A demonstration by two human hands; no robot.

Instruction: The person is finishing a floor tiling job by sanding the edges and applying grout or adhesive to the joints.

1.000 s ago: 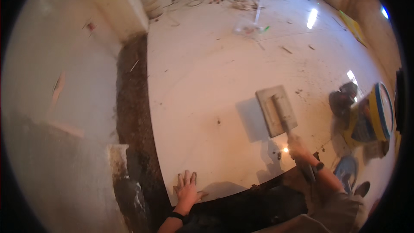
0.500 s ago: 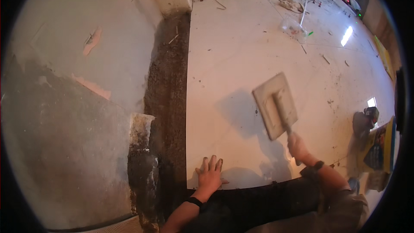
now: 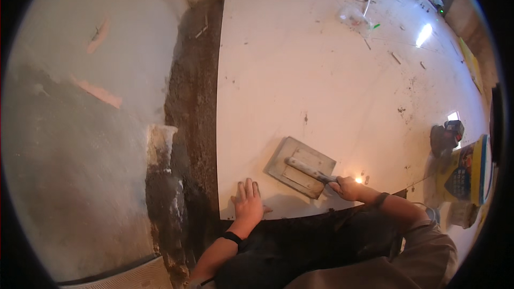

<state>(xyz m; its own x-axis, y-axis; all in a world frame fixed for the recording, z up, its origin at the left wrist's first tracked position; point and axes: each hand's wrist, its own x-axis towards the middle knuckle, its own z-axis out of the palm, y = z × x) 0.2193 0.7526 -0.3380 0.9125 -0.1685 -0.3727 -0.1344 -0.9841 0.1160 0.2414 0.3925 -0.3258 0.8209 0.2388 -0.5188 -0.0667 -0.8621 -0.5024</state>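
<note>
Right hand (image 3: 347, 188) clasped around the handle (image 3: 308, 168) of a rectangular float (image 3: 299, 177)
Beneath lies a white tile (image 3: 316, 91), left hand (image 3: 248, 206) open, palm down on it

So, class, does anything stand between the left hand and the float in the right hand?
Nothing visible does: between the left hand, spread on the pale floor tile, and the rectangular float lies only the tile's surface, partly shaded. The right hand grips the float's handle.
</note>
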